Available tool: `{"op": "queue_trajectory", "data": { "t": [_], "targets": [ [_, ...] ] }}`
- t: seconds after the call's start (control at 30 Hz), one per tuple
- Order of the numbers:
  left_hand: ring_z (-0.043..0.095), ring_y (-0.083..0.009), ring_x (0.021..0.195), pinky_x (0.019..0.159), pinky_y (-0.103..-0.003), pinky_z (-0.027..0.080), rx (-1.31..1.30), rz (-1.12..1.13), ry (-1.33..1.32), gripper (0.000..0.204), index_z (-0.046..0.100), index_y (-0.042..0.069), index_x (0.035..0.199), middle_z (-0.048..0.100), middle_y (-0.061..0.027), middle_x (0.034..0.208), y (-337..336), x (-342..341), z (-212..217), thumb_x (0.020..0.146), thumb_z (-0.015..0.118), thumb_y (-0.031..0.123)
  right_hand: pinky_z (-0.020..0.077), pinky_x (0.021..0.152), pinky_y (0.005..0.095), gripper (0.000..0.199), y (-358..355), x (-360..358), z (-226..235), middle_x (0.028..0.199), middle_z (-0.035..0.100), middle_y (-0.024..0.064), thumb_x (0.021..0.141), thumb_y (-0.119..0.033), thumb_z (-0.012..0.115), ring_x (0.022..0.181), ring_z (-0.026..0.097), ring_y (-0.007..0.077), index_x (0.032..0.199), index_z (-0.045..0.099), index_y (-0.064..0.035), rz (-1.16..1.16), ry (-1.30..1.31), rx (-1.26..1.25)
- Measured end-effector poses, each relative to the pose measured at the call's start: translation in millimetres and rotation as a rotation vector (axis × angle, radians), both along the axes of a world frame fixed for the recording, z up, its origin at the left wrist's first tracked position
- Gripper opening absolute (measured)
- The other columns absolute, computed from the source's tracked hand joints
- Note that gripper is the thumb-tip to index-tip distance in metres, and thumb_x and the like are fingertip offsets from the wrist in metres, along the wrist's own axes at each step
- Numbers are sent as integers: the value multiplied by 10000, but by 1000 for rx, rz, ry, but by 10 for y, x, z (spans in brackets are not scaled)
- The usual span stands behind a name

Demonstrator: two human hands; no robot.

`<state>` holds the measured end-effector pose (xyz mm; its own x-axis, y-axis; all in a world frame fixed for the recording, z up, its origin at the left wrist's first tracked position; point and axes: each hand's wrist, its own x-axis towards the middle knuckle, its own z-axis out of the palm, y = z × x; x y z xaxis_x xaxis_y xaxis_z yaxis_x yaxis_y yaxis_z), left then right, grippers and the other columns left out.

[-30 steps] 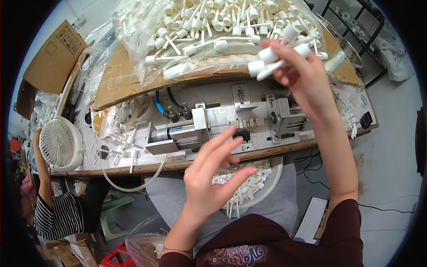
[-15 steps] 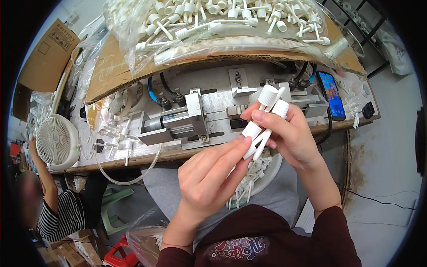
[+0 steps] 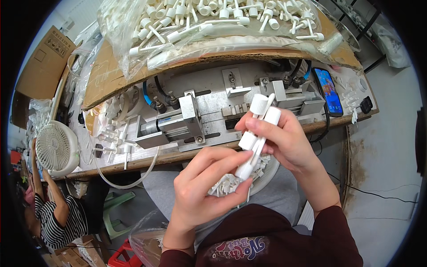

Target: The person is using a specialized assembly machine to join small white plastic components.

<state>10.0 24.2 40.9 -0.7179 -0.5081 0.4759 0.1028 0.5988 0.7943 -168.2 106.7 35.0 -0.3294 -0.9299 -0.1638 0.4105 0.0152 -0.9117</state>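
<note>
A small bundle of white ribbed caps with thin stems [image 3: 259, 104] is held in front of me, the caps pointing both ways. My right hand [image 3: 284, 138] is closed around the middle of the bundle, thumb on top. At its lower end, my left hand [image 3: 209, 182] pinches one white cap [image 3: 243, 171] between thumb and fingertips. Below the hands, a round white basket [image 3: 271, 175] on my lap holds many similar white pieces, partly hidden by my hands.
Behind my hands, a metal clamping fixture [image 3: 191, 115] sits on the bench. A cardboard sheet [image 3: 106, 75] above it bears a heap of white capped stems [image 3: 222, 13]. A phone [image 3: 327, 91] lies right, a white fan [image 3: 57, 147] stands left. Another person [image 3: 62, 218] sits at far left.
The bundle has shifted slightly left and its pieces lie closer together. My left hand has moved down, its thumb now spread lower against the bottom cap. The other person has leaned and reached up.
</note>
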Motion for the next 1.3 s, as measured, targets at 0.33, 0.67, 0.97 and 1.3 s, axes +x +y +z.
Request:
{"op": "queue_trajectory", "data": {
  "t": [0.33, 0.67, 0.97, 1.3],
  "targets": [
    [648, -160, 800, 658, -263, 532, 116, -92, -24, 413, 783, 29, 929, 670, -64, 892, 3, 71, -54, 549, 932, 91, 434, 536, 169, 236, 97, -67, -69, 992, 708, 90, 971, -183, 666, 657, 573, 30, 1092, 680, 18, -131, -50, -31],
    [701, -191, 857, 728, -298, 590, -162, 161, -71, 370, 746, -5, 1032, 692, -123, 1108, -82, -187, -476, 681, 862, 6, 493, 588, 199, 152, 207, 47, -5, 1002, 629, 51, 936, -40, 680, 706, 599, 61, 1070, 720, 19, -590, 383, -231],
    [651, -179, 638, 583, -287, 504, -622, 245, -324, 278, 761, 78, 1010, 732, -39, 1164, -98, -399, -422, 741, 813, 128, 459, 669, 224, 244, 384, 33, -192, 981, 607, 39, 845, -28, 772, 803, 582, 92, 1088, 759, -24, -579, 868, -86],
    [631, -182, 578, 568, -288, 505, -566, 211, -344, 263, 765, 87, 967, 747, -16, 1115, -191, -418, -363, 716, 824, 140, 485, 696, 262, 340, 339, -7, -263, 959, 626, 59, 759, 60, 781, 824, 605, 157, 1083, 766, -41, -613, 1238, -210]
  ]
}}
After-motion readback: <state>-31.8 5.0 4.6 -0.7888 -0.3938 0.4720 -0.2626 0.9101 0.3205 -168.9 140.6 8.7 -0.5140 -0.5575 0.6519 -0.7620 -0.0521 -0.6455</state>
